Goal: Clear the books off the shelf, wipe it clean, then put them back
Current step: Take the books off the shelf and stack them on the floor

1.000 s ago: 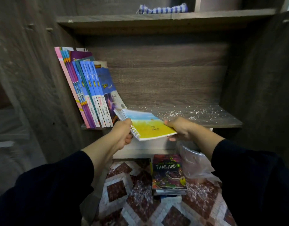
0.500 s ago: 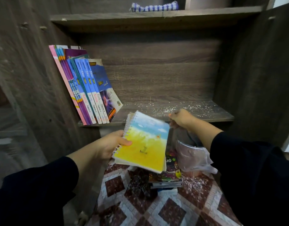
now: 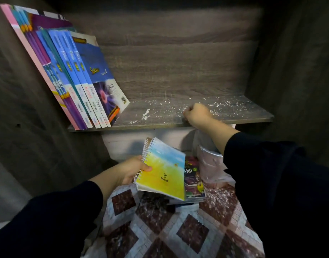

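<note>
Several blue, purple and pink books [image 3: 76,81] lean against the left wall on the dark wooden shelf [image 3: 160,121]. White crumbs [image 3: 146,114] lie scattered over the shelf's bare right part. My left hand [image 3: 130,171] grips a spiral notebook [image 3: 163,174] with a blue and yellow cover by its binding, below the shelf and above the floor. My right hand [image 3: 197,113] is curled at the shelf's front edge. A clear plastic bag [image 3: 212,164] hangs right under it and seems held by its top.
A small stack of books [image 3: 194,181] lies on the patterned tile floor [image 3: 193,231], partly under the notebook. White bits are strewn on the tiles. Dark wooden walls close in the shelf on the left, back and right.
My left hand has brought the notebook off the shelf and down towards the floor stack. My right hand let go of the notebook and moved up to the shelf's front edge.
</note>
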{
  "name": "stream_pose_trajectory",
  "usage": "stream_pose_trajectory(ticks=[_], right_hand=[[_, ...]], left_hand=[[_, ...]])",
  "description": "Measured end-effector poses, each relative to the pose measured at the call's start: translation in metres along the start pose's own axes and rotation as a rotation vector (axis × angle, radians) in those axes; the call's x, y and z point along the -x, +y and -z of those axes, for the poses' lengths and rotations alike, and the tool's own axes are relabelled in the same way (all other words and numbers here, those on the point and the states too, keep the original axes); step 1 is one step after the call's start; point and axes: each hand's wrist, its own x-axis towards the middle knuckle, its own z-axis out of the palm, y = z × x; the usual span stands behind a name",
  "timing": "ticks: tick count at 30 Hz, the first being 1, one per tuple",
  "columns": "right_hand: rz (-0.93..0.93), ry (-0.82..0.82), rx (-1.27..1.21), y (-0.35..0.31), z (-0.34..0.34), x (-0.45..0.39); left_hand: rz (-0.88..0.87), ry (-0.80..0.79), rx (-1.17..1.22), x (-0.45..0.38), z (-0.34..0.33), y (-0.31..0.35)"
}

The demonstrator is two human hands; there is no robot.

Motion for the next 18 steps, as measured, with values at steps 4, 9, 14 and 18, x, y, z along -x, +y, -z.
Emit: stream_pose_trajectory(ticks=[4, 9, 14, 18], right_hand=[[0.017, 0.008, 0.048, 0.005, -0.005, -0.011], [0.025, 0.03, 0.073, 0.011, -0.007, -0.022], [0.053, 0.053, 0.17, 0.013, -0.01, -0.025], [0.078, 0.065, 0.218, 0.013, -0.013, -0.024]], left_hand=[[0.035, 0.072, -0.032, -0.031, -0.017, -0.006], [0.073, 0.123, -0.015, -0.065, -0.04, -0.018], [0.056, 0.157, 0.02, -0.083, -0.062, -0.029], [0.088, 0.123, 0.05, -0.082, -0.07, -0.029]])
